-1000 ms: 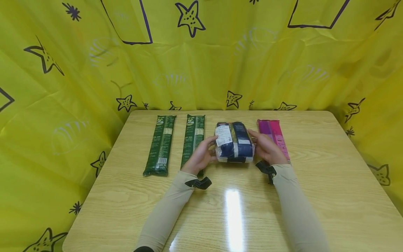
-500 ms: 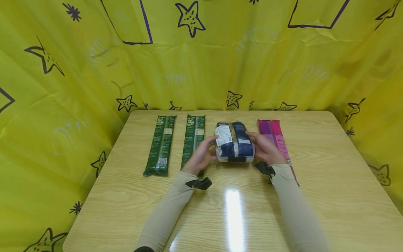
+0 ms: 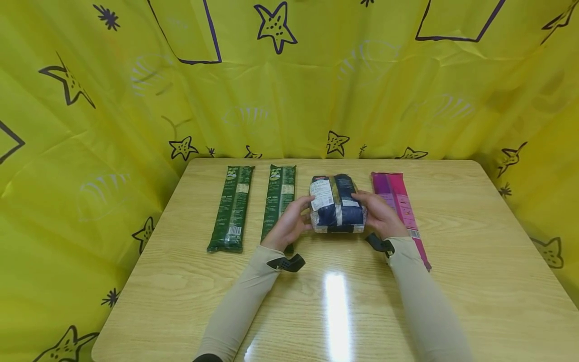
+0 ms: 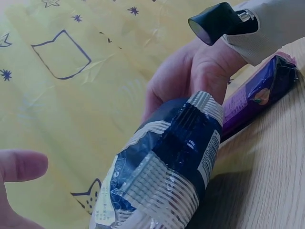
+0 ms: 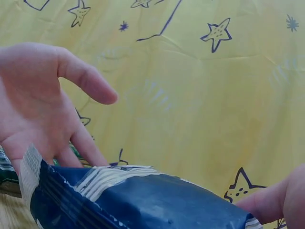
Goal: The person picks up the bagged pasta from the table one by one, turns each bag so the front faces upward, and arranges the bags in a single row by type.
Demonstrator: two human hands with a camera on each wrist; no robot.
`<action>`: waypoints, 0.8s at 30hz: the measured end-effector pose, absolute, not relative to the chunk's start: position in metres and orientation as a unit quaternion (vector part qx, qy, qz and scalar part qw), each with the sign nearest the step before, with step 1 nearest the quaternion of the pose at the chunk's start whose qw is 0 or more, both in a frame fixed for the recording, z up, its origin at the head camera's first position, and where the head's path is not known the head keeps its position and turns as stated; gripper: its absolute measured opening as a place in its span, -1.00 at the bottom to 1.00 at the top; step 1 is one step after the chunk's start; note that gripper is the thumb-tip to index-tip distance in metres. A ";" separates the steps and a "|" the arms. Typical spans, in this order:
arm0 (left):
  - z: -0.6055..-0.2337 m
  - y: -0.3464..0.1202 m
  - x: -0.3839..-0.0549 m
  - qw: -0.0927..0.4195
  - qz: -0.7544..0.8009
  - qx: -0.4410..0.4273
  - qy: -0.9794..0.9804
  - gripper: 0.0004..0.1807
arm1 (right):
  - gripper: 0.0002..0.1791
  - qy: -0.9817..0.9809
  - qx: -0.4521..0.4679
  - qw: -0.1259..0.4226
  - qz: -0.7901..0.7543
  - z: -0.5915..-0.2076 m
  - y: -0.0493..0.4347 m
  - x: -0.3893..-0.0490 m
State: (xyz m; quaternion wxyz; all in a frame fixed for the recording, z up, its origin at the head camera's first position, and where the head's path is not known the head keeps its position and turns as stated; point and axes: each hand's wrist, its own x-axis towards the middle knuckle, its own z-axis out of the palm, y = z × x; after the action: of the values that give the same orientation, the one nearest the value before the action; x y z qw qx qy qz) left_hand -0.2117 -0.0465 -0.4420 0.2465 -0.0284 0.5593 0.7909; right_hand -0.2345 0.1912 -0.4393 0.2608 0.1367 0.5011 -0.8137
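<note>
A plump dark blue food bag (image 3: 346, 208) with white stripes and a white label is between both hands, over the middle of the table. My right hand (image 3: 384, 216) grips its right side, with the thumb on top and the other fingers hidden behind the bag. At the bag's left side is my left hand (image 3: 291, 223). In the right wrist view, the left hand (image 5: 43, 100) has its palm facing up and fingers running down behind the bag (image 5: 157, 202), its thumb raised apart from it. A dark shadow lies under the bag (image 4: 167, 176) in the left wrist view.
Two long green spaghetti packs, the outer pack (image 3: 231, 208) and the inner pack (image 3: 278, 196), lie left on the wooden table (image 3: 479, 251). Right of the bag lies a long pink and purple packet (image 3: 398, 193), partly behind the right arm. A yellow patterned curtain (image 3: 307, 90) surrounds the table.
My right hand has shifted slightly left, its thumb moving further onto the bag's top. More of the pink packet shows beside the arm. The left hand and the bag have barely moved.
</note>
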 end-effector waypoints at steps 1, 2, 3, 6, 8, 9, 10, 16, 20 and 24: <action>-0.442 -0.046 -0.212 0.247 0.790 -0.027 0.561 -0.37 | -0.09 0.500 0.139 0.260 -0.814 -0.439 0.191 -0.234; -0.442 -0.047 -0.211 0.246 0.789 -0.025 0.562 -0.37 | -0.09 0.499 0.141 0.260 -0.815 -0.439 0.191 -0.234; -0.441 -0.046 -0.211 0.246 0.789 -0.025 0.563 -0.38 | -0.08 0.498 0.144 0.259 -0.815 -0.439 0.192 -0.234; -0.441 -0.046 -0.211 0.246 0.787 -0.023 0.566 -0.38 | -0.08 0.497 0.155 0.252 -0.815 -0.439 0.192 -0.234; -0.440 -0.046 -0.211 0.246 0.786 -0.021 0.568 -0.39 | -0.08 0.497 0.159 0.250 -0.816 -0.439 0.192 -0.235; -0.440 -0.046 -0.211 0.246 0.785 -0.021 0.568 -0.39 | -0.07 0.496 0.158 0.250 -0.816 -0.438 0.192 -0.235; -0.439 -0.046 -0.211 0.245 0.784 -0.020 0.570 -0.40 | -0.07 0.497 0.156 0.249 -0.816 -0.438 0.192 -0.234; -0.438 -0.045 -0.210 0.241 0.788 -0.015 0.566 -0.45 | -0.09 0.501 0.149 0.244 -0.817 -0.438 0.193 -0.234; -0.436 -0.046 -0.208 0.230 0.783 -0.019 0.577 -0.41 | -0.11 0.507 0.145 0.239 -0.815 -0.438 0.193 -0.232; -0.436 -0.045 -0.208 0.217 0.767 -0.027 0.603 -0.34 | -0.11 0.516 0.144 0.232 -0.812 -0.437 0.192 -0.232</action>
State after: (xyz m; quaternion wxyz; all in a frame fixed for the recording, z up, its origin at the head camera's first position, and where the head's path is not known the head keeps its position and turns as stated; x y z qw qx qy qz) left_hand -0.2077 -0.0447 -0.4363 0.2168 -0.0269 0.6035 0.7669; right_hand -0.2323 0.1923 -0.4374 0.2325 0.1445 0.5163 -0.8115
